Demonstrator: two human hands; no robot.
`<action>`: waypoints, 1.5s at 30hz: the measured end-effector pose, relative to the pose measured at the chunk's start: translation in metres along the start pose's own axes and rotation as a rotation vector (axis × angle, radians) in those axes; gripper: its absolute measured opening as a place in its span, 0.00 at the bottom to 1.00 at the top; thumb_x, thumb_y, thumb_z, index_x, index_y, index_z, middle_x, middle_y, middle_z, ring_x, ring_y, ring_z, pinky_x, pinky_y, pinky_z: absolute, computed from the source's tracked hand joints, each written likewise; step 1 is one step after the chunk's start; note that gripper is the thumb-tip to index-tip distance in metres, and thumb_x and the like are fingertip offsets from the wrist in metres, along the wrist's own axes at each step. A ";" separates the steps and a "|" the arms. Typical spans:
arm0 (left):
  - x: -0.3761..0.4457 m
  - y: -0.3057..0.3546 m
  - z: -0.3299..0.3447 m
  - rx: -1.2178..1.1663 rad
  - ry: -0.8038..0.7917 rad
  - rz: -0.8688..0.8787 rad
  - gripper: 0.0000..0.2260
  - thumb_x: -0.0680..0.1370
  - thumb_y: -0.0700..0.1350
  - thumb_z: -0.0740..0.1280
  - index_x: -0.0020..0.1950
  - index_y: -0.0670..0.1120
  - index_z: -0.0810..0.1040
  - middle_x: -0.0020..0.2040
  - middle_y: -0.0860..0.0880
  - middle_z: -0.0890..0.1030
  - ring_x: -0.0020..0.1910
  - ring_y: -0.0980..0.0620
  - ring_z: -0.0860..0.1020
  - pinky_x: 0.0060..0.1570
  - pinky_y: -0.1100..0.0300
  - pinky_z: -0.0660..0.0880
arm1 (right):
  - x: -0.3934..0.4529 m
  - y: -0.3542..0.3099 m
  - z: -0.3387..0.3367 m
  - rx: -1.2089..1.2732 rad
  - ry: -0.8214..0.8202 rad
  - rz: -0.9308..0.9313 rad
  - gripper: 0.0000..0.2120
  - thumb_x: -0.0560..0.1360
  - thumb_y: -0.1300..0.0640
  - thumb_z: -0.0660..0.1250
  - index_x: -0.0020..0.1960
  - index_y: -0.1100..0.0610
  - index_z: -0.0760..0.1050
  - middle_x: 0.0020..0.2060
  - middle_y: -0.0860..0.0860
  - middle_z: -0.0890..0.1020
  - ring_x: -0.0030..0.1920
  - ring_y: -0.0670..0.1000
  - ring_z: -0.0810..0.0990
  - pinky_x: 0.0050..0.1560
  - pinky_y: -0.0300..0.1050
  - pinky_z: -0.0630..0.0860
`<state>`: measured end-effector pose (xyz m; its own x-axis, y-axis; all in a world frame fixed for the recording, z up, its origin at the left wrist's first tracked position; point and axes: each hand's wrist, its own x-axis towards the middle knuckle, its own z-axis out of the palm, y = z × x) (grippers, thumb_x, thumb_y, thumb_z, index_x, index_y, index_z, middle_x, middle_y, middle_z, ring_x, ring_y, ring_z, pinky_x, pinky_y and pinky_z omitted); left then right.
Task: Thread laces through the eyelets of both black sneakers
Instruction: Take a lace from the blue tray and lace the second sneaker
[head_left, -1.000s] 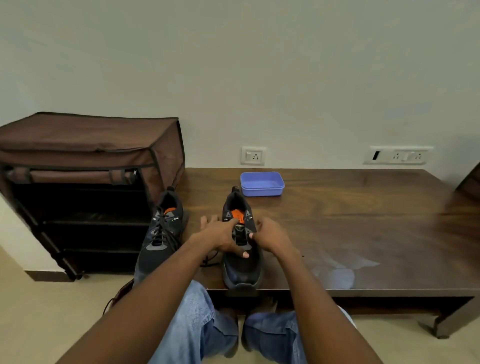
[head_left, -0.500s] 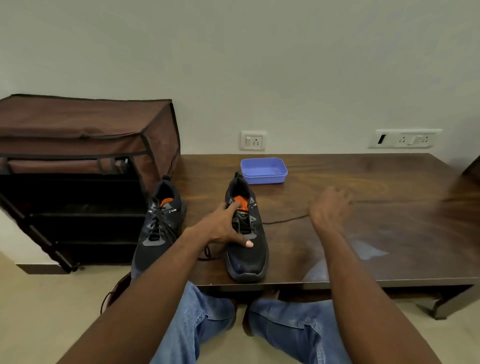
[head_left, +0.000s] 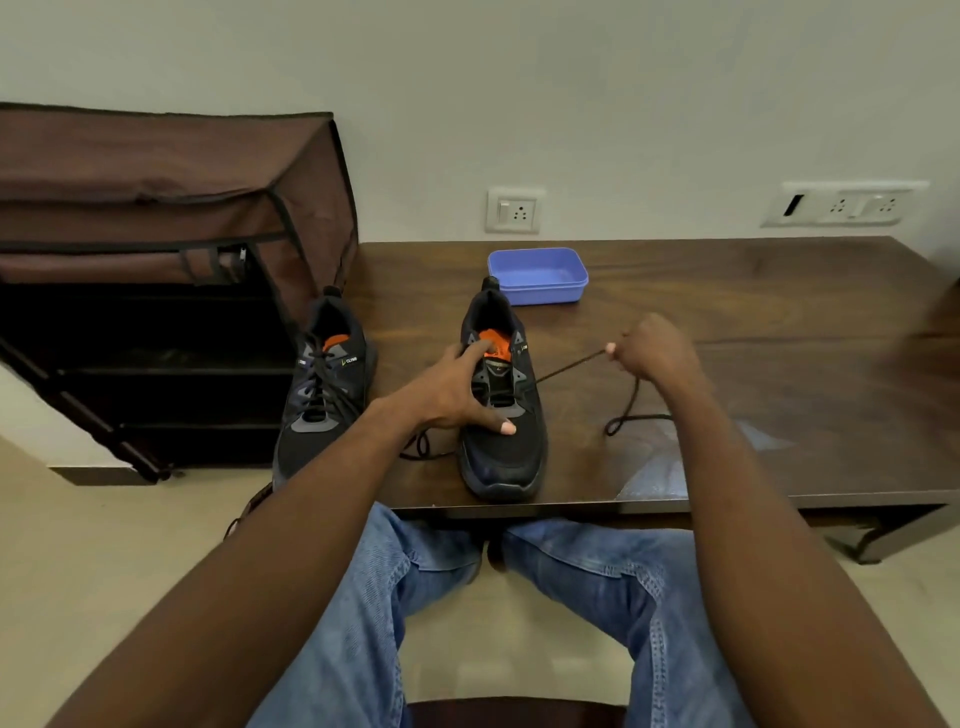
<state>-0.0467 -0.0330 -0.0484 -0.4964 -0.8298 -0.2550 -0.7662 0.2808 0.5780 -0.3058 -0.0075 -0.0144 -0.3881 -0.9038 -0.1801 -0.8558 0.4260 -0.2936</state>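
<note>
Two black sneakers with orange tongues stand on the dark wooden table (head_left: 727, 312). The left sneaker (head_left: 324, 395) at the table's left edge is fully laced. My left hand (head_left: 457, 395) grips the right sneaker (head_left: 506, 447) across its throat, thumb on the toe side and fingers on the tongue. A black lace (head_left: 566, 370) runs taut from an eyelet on that shoe's right side to my right hand (head_left: 652, 348), which pinches it above the table. The lace's slack loops on the table under my right wrist. Another lace end lies left of the shoe.
A blue plastic tub (head_left: 537, 275) sits behind the right sneaker near the wall. A brown fabric shoe rack (head_left: 156, 234) stands against the table's left side. Wall sockets (head_left: 514, 210) are above the table. My knees in jeans are under the front edge.
My right hand left the shoe's throat, swung out to the right drawing the lace through, and now sits nearer the shoe with the lace taut. My left hand stayed on the sneaker.
</note>
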 end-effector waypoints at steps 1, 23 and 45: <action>0.001 0.001 0.001 -0.006 -0.003 0.000 0.57 0.64 0.58 0.81 0.82 0.53 0.48 0.80 0.46 0.53 0.76 0.43 0.61 0.75 0.48 0.63 | -0.001 0.006 0.003 -0.009 0.034 0.058 0.13 0.78 0.53 0.67 0.56 0.63 0.80 0.50 0.58 0.82 0.51 0.60 0.79 0.45 0.48 0.69; -0.025 -0.026 -0.023 -0.031 0.158 -0.095 0.12 0.81 0.47 0.67 0.38 0.48 0.81 0.29 0.50 0.77 0.28 0.54 0.72 0.32 0.61 0.69 | -0.032 -0.049 0.032 0.243 -0.301 -0.171 0.09 0.80 0.60 0.66 0.45 0.61 0.82 0.38 0.53 0.81 0.38 0.48 0.76 0.44 0.46 0.73; -0.041 -0.007 -0.039 -0.713 0.045 -0.016 0.19 0.78 0.29 0.65 0.66 0.45 0.76 0.62 0.48 0.81 0.30 0.57 0.76 0.32 0.63 0.76 | -0.085 -0.081 0.006 1.430 -0.540 -0.195 0.05 0.79 0.65 0.64 0.46 0.59 0.75 0.35 0.53 0.81 0.35 0.51 0.82 0.40 0.43 0.79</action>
<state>-0.0054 -0.0198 -0.0123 -0.4585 -0.8544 -0.2446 -0.3124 -0.1028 0.9444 -0.2015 0.0351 0.0190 0.1227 -0.9609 -0.2482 0.2777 0.2733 -0.9210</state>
